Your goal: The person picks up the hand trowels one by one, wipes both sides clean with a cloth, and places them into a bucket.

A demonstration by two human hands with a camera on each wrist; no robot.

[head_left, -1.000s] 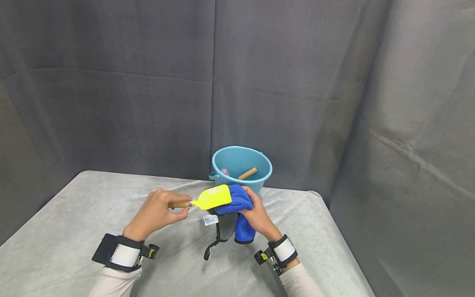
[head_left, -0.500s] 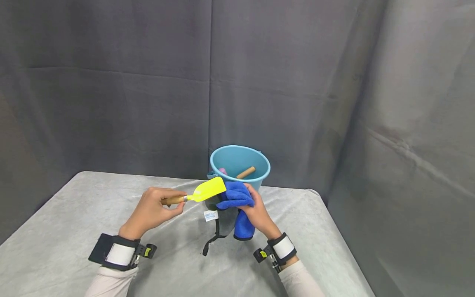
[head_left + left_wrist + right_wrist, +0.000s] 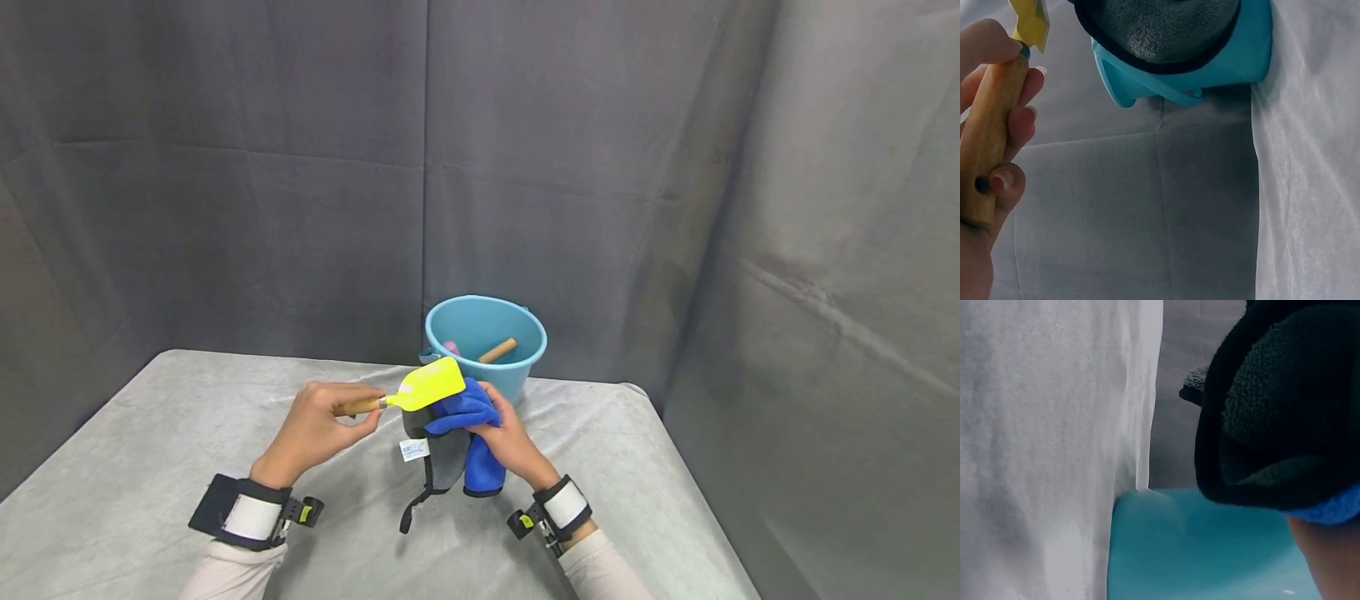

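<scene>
In the head view my left hand (image 3: 309,429) pinches the wooden handle of a small hand shovel (image 3: 429,385) with a bright yellow blade, held nearly level above the table. The left wrist view shows my fingers curled round that handle (image 3: 994,131). My right hand (image 3: 512,437) grips a bunched plush cloth (image 3: 467,408), blue on one side and grey on the other, with black edging, a white tag and a dangling black strip. The blade's tip overlaps the cloth; whether they touch cannot be told. In the right wrist view the cloth (image 3: 1291,406) hides most of my fingers.
A light-blue bucket (image 3: 506,382) stands at the table's back edge, just beyond the cloth. Inside it are a wooden handle (image 3: 498,350) and something pink (image 3: 451,347). A pale grey sheet covers the table (image 3: 135,467); grey curtains (image 3: 300,208) hang behind and at the sides.
The shovel blade first drew back left and tilted up, then came back right a little. The cloth in my right hand shifted left and slightly down over the last half second.
</scene>
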